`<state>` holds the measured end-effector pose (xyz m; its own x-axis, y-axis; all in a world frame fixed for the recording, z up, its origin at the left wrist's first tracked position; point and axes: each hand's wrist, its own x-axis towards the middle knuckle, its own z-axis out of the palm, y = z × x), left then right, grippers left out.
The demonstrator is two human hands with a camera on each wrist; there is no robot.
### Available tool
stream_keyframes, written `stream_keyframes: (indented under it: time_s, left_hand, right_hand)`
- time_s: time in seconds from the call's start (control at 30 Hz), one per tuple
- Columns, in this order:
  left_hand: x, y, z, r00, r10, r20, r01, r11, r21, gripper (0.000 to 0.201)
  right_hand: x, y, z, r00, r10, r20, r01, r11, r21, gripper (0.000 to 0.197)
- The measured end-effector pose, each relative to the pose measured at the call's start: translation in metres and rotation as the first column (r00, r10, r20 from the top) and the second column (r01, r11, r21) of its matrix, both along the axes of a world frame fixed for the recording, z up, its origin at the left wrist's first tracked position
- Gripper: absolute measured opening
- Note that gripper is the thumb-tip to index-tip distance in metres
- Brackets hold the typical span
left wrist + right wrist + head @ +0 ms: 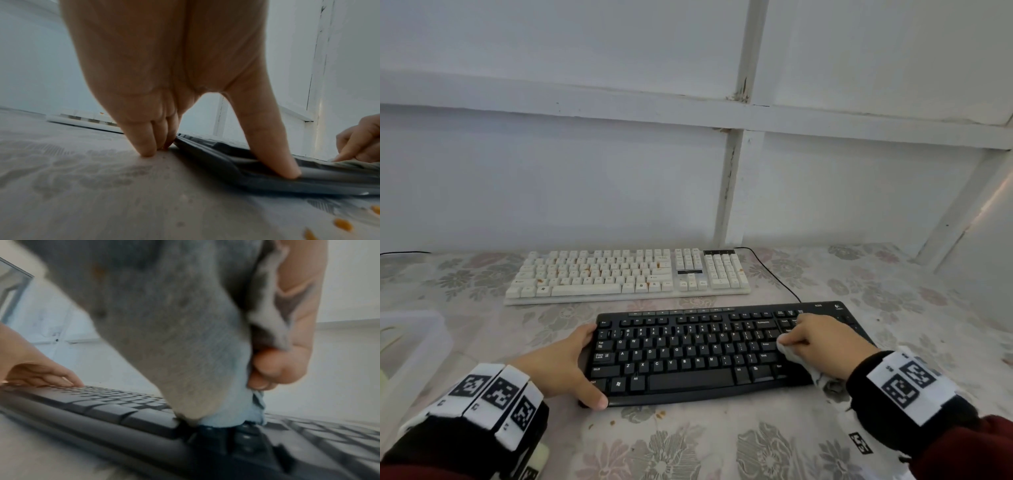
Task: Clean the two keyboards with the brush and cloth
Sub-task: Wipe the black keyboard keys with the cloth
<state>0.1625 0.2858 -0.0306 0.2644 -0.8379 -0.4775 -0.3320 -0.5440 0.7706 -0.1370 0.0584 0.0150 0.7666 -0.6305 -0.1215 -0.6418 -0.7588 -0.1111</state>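
Note:
A black keyboard [705,353] lies near the table's front edge, and a white keyboard [626,274] with orange specks on its keys lies behind it. My left hand [580,366] braces the black keyboard's left end. Its straight fingers [144,138] touch the table beside it, and the thumb [267,138] presses the front corner. My right hand [822,346] grips a bunched pale cloth [792,354] and presses it onto the keys at the right. In the right wrist view the cloth [174,337] hangs from curled fingers [275,368] down to the black keyboard [123,415].
A floral tablecloth [722,445] covers the table, with orange crumbs [661,414] in front of the black keyboard. A translucent plastic box [410,346] stands at the left edge. A black cable [774,274] runs between the keyboards at the right. A white wall rises close behind.

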Motion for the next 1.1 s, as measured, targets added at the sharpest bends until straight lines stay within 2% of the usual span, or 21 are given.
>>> stream_keyframes:
  time_s: [0.1,0.2,0.33,0.43,0.53,0.73,0.9,1.0,1.1]
  left_hand:
    - [-0.002,-0.002,0.001,1.000,0.010,0.006,-0.010,1.000,0.013,0.159]
    - [-0.002,-0.002,0.001,1.000,0.018,0.017,-0.019,1.000,0.025,0.152]
    - [-0.001,0.000,0.001,1.000,0.011,-0.005,-0.011,1.000,0.009,0.165]
    - [0.000,0.000,0.001,1.000,0.007,0.006,-0.007,1.000,0.013,0.164]
    - [-0.001,-0.001,0.000,1.000,0.009,0.006,-0.009,1.000,0.025,0.158]
    - [-0.001,-0.002,0.001,1.000,0.013,0.018,-0.014,0.999,0.032,0.157]
    - [-0.001,-0.002,-0.001,0.999,0.028,0.030,-0.029,0.999,0.035,0.145]
    - [0.000,-0.002,-0.001,0.999,0.027,0.038,-0.028,0.999,0.036,0.146]
    - [0.000,-0.002,-0.001,0.999,0.015,0.050,-0.017,0.999,0.040,0.148]
  right_hand:
    - [-0.002,-0.008,0.007,0.999,-0.011,-0.034,0.012,0.999,0.032,0.027]
    - [0.022,0.007,0.013,0.997,0.064,0.037,-0.065,0.997,0.049,0.025]
    - [0.071,0.043,0.012,0.969,0.233,0.078,-0.240,0.966,0.099,0.027]
    - [0.093,0.056,0.004,0.954,0.294,0.061,-0.299,0.948,0.106,0.022]
    - [0.089,0.057,-0.004,0.958,0.281,0.054,-0.285,0.955,0.081,0.024]
    - [0.047,0.032,-0.003,0.974,0.222,0.047,-0.226,0.971,0.080,0.027]
    - [0.015,0.009,0.001,0.993,0.113,0.031,-0.115,0.990,0.081,0.024]
    - [0.004,-0.004,0.006,0.999,0.046,-0.026,-0.044,0.997,0.059,0.024]
    - [0.010,0.000,0.017,0.997,0.041,-0.070,-0.042,0.999,-0.012,0.026]
